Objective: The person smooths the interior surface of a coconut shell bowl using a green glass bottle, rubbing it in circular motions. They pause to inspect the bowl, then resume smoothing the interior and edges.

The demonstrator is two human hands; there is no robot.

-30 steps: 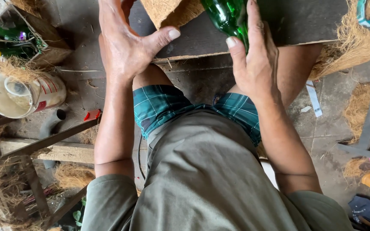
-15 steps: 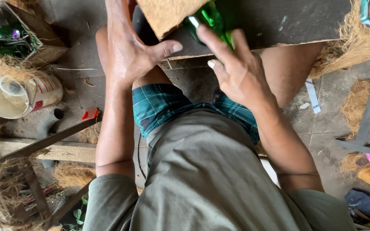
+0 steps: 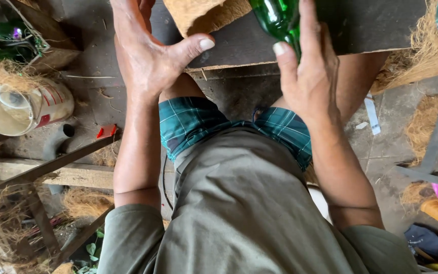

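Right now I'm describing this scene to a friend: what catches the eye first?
The green glass bottle at top centre, held in the right hand. Beside it, the left hand presses on a dark board by a brown fibre mat. A tin can sits far left.

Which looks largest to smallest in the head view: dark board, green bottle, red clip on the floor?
1. dark board
2. green bottle, partly cut off
3. red clip
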